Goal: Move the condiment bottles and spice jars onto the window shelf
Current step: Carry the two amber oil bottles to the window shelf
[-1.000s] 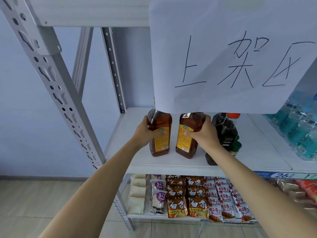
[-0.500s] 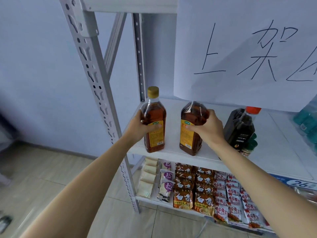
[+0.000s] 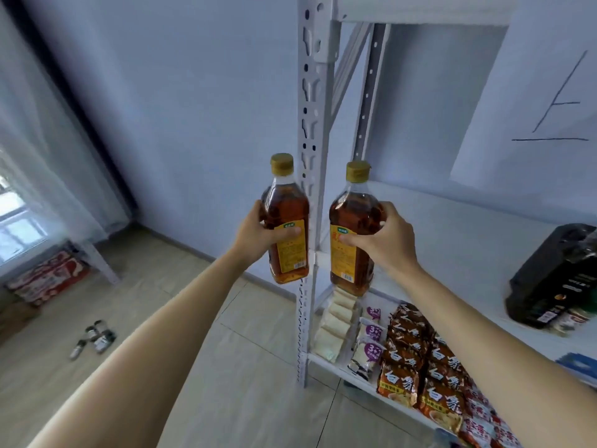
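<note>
Carry step: left hand (image 3: pixel 258 232) is gripping one amber bottle (image 3: pixel 286 227), right hand (image 3: pixel 386 239) is gripping second amber bottle (image 3: pixel 350 234), both lifted beside the rack (image 3: pixel 311 124). Next likely: carrying toward the window (image 3: pixel 19 218).

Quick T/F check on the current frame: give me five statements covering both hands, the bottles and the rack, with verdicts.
1. Each hand holds an amber bottle with a gold cap and yellow label (left hand, left bottle; right hand, right bottle). True.
2. Both bottles stand on the white metal rack shelf. False: both are lifted clear.
3. The bottles are uncapped. False: caps on.
4. A dark bottle remains on the shelf. True.
5. Small jars lie on the floor. True.
</note>
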